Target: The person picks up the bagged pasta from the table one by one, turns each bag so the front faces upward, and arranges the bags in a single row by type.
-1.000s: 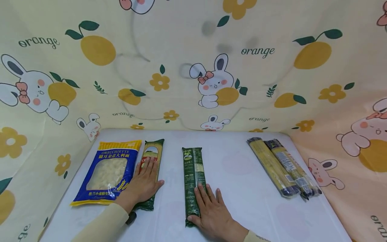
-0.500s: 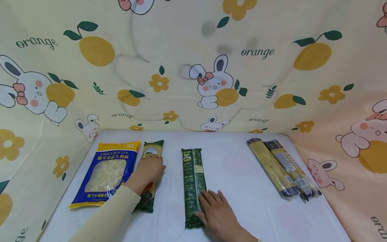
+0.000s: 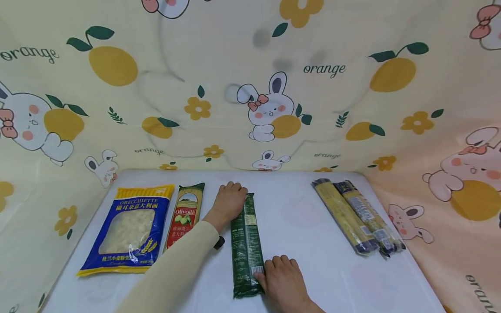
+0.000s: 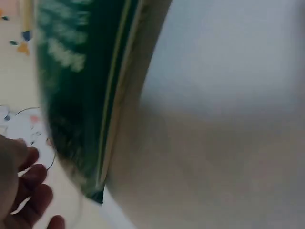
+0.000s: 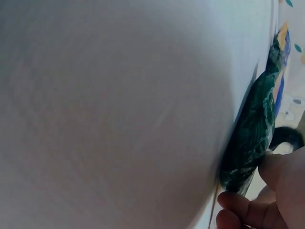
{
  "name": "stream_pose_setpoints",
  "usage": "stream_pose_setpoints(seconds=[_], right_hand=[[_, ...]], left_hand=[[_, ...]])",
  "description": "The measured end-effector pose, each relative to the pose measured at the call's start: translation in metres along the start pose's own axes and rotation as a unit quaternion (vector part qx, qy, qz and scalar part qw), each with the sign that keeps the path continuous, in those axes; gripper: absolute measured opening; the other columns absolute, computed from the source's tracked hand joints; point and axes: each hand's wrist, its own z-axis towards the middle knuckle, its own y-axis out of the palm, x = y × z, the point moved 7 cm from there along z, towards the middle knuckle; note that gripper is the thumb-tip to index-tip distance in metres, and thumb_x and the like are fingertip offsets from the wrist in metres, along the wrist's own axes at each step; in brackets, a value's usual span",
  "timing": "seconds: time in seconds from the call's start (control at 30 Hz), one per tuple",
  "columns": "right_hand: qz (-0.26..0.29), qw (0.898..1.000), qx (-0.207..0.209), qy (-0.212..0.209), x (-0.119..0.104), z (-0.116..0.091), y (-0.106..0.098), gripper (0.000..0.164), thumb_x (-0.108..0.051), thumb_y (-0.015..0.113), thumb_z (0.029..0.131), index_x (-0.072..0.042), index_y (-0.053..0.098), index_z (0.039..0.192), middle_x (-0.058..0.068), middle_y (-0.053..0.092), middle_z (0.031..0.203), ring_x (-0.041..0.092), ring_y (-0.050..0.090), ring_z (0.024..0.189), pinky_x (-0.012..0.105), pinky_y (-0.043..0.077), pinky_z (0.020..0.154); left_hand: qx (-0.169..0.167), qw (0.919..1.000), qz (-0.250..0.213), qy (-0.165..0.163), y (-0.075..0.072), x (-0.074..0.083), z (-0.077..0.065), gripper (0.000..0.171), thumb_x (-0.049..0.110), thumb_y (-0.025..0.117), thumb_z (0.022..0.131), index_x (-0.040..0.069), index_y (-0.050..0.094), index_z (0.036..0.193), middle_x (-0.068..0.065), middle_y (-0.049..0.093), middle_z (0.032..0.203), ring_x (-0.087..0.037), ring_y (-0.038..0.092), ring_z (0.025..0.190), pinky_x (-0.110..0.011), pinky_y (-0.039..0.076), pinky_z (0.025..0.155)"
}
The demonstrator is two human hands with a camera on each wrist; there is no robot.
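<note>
A green pack of spaghetti (image 3: 246,248) lies lengthwise in the middle of the white table in the head view. My left hand (image 3: 231,200) is at its far end, fingers bent over the top left corner. The left wrist view shows those fingers (image 4: 35,191) loosely curved beside the pack's tip, with a gap between. At the near right edge, my right hand (image 3: 285,280) pinches the pack, thumb on top. In the right wrist view the thumb (image 5: 274,171) presses the green wrapper (image 5: 252,129), with a finger at its lower edge.
To the left lie a blue and yellow bag of orecchiette (image 3: 131,226) and a red-labelled Olivoilà pasta pack (image 3: 186,213), partly hidden by the left sleeve. Two clear packs of long noodles (image 3: 344,215) lie side by side at the right. A printed cloth (image 3: 219,65) walls the back and sides.
My left hand has left the red-labelled pack and moved right to the green pack's far end. The right hand has gone from lying flat on the green pack to pinching its near right edge.
</note>
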Motion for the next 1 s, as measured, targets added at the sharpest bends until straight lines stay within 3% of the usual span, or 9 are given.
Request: stream_pose_setpoints(seconds=[0.17,0.43,0.57,0.73,0.87,1.0], right_hand=[[0.001,1.0,-0.015,0.003,-0.002,0.0,0.003,0.05,-0.06,0.065,0.099,-0.016,0.059,0.074,-0.004,0.045,0.066,0.017,0.047,0.066,0.032,0.034,0.062],[0.002,1.0,-0.027,0.011,-0.001,-0.001,0.007,0.051,-0.061,0.064,0.099,-0.017,0.06,0.074,-0.005,0.047,0.066,0.016,0.047,0.064,0.032,0.032,0.062],[0.007,0.999,-0.048,0.018,0.0,0.0,0.009,0.051,-0.062,0.062,0.1,-0.016,0.061,0.076,-0.004,0.048,0.066,0.016,0.048,0.065,0.033,0.034,0.062],[0.009,0.999,-0.04,0.015,-0.001,0.0,0.009,0.05,-0.061,0.062,0.1,-0.017,0.06,0.076,-0.005,0.048,0.066,0.016,0.048,0.065,0.033,0.034,0.063],[0.004,1.0,-0.013,0.008,-0.003,-0.002,0.006,0.049,-0.06,0.064,0.099,-0.018,0.057,0.073,-0.006,0.045,0.065,0.015,0.046,0.063,0.032,0.032,0.062],[0.004,1.0,0.0,0.009,-0.003,-0.003,0.002,0.049,-0.059,0.066,0.098,-0.019,0.056,0.073,-0.006,0.043,0.065,0.015,0.045,0.063,0.032,0.032,0.062]], left_hand=[[0.01,0.9998,0.012,0.008,0.012,0.009,0.014,0.026,0.031,0.056,0.111,0.013,0.071,0.121,-0.006,0.07,0.118,-0.027,0.062,0.109,-0.047,0.052,0.089],[-0.061,0.9979,0.021,-0.013,0.029,0.011,0.023,0.037,0.039,0.049,0.113,0.015,0.077,0.119,-0.006,0.067,0.118,-0.027,0.057,0.113,-0.049,0.048,0.097],[-0.064,0.9976,0.015,-0.02,0.034,0.01,0.024,0.036,0.039,0.05,0.112,0.014,0.076,0.118,-0.006,0.067,0.115,-0.027,0.056,0.112,-0.049,0.048,0.097],[-0.029,0.9995,0.014,-0.004,0.032,0.01,0.022,0.031,0.035,0.051,0.112,0.011,0.071,0.115,-0.008,0.065,0.109,-0.028,0.057,0.108,-0.05,0.048,0.094],[0.038,0.999,0.014,0.018,0.021,0.01,0.018,0.028,0.03,0.052,0.112,0.007,0.068,0.107,-0.009,0.062,0.102,-0.03,0.057,0.1,-0.049,0.047,0.089],[0.11,0.993,0.001,0.042,0.004,0.011,0.017,0.027,0.026,0.051,0.113,0.005,0.062,0.099,-0.01,0.059,0.096,-0.03,0.053,0.093,-0.047,0.045,0.084]])
